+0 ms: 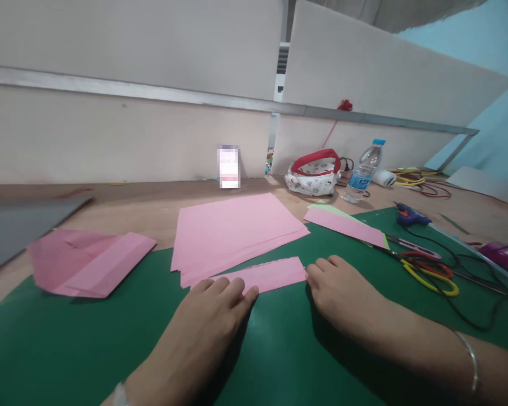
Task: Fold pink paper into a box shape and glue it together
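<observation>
A narrow pink paper strip [275, 274] lies on the green mat [271, 349] in front of a stack of pink sheets [232, 231]. My left hand [218, 307] rests on the strip's left part, its fingers curled and the thumb along the near edge. At the strip's right end, my right hand [334, 287] has its fingers closed on the corner; the fingertips are partly hidden. To the left sits a folded pink paper piece [93, 262]. Another pink strip [347, 226] lies over green paper at the right.
Scissors with yellow and red handles [432, 277], a blue glue gun [411, 214] and black cables are at the right. Behind stand a water bottle [363, 173], a white-and-red pouch [315, 175] and an upright phone [228, 167]. A grey board [21, 225] lies at far left.
</observation>
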`<state>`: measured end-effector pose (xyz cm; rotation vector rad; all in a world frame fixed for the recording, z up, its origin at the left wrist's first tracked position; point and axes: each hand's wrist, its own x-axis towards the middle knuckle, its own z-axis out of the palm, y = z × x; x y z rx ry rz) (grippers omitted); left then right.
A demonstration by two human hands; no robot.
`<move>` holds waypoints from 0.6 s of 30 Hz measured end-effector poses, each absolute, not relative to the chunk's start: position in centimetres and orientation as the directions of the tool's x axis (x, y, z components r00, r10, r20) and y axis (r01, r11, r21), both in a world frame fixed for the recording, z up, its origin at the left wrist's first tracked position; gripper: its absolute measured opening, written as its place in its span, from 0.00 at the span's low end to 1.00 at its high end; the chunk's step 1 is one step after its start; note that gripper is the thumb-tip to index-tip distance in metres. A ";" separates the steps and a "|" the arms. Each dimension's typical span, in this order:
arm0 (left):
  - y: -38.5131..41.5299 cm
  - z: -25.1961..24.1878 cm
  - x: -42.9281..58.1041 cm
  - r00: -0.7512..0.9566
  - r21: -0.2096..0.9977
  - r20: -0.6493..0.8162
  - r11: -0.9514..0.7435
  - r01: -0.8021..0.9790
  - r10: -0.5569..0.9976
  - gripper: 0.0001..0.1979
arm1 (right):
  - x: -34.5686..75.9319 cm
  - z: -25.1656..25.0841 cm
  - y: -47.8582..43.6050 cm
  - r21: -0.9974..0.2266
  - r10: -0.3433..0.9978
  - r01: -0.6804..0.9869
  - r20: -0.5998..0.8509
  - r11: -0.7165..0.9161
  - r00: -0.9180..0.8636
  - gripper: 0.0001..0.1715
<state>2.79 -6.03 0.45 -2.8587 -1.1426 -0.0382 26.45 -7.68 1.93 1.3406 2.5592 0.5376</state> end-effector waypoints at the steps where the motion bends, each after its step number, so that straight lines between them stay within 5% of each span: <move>1: -6.0 0.5 2.8 0.727 -0.058 0.047 -0.725 0.686 0.685 0.22 | 26.7 2.1 -7.7 0.406 0.844 0.774 0.011 0.486 -0.536 0.10; 6: -6.2 0.5 3.1 0.725 -0.075 0.039 -0.721 0.689 0.688 0.20 | 25.8 1.7 -7.9 0.311 0.797 0.822 0.243 0.476 -0.553 0.08; 10: -6.2 0.3 3.3 0.737 -0.103 0.055 -0.731 0.675 0.673 0.23 | 24.7 0.1 -7.5 0.198 0.648 0.682 0.213 0.704 -0.731 0.11; 18: -7.3 0.9 3.9 0.722 -0.212 0.082 -0.696 0.686 0.687 0.16 | 25.2 -0.2 -6.9 0.197 0.637 0.667 0.196 0.719 -0.745 0.12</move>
